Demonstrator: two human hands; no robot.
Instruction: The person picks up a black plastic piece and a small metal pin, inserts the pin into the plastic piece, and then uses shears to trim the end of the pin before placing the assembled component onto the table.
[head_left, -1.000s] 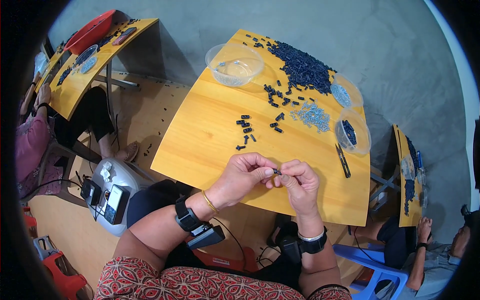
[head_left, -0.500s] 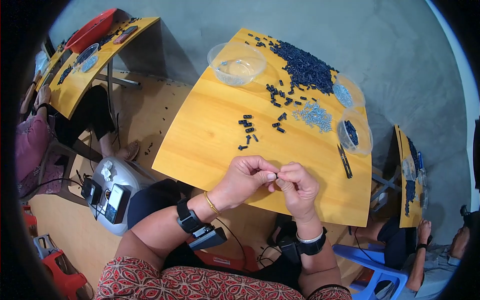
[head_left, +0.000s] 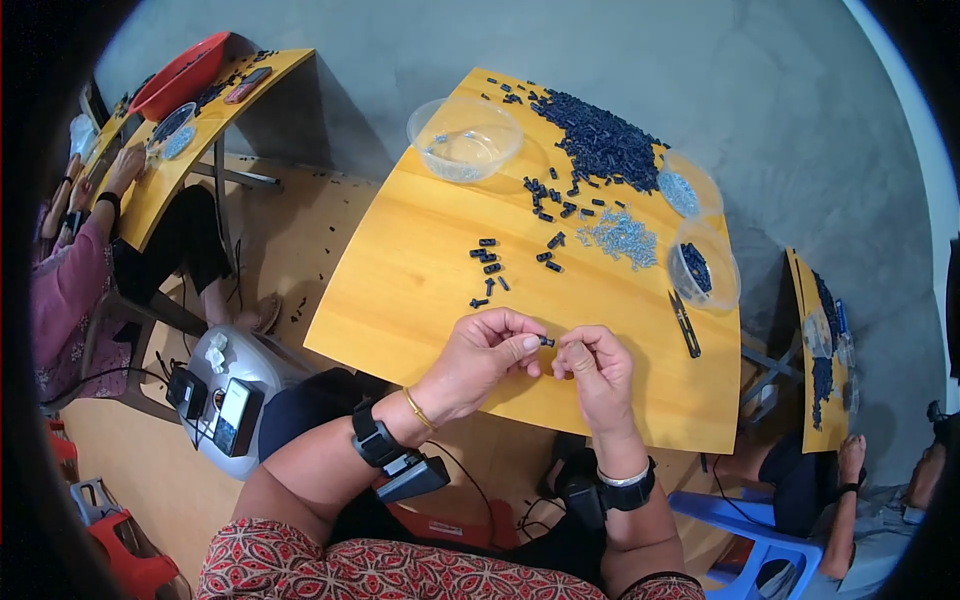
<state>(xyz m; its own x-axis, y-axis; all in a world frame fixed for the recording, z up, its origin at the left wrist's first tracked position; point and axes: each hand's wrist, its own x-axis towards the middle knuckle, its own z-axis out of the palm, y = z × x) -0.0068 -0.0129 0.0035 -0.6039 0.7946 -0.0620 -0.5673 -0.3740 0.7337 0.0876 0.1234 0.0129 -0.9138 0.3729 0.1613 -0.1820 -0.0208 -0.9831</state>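
Observation:
Between the thumb and forefinger of my left hand (head_left: pixel 485 358) is a small black plastic part (head_left: pixel 546 341), its end pointing right. My right hand (head_left: pixel 600 375) is just beside it, a small gap away, thumb and fingers pinched together. Whatever those fingers hold, if anything, is hidden. Ahead of my hands lie a few loose black parts (head_left: pixel 491 268) in a short column and a smaller group (head_left: pixel 549 259) to its right. Farther off are a scattered heap of small silver screws (head_left: pixel 622 240) and a large pile of black parts (head_left: pixel 606 140).
Clear plastic bowls stand on the yellow table (head_left: pixel 400 270): one at far left (head_left: pixel 465 170), one with screws (head_left: pixel 690 183), one with black parts (head_left: pixel 705 265). Black thread snips (head_left: pixel 685 325) lie at right. Co-workers sit at tables either side; a blue stool (head_left: pixel 750 535) stands lower right.
My hands have moved slightly apart, leaving the black part showing in my left fingers. At the left table, a co-worker's hand has reached forward toward the bowls.

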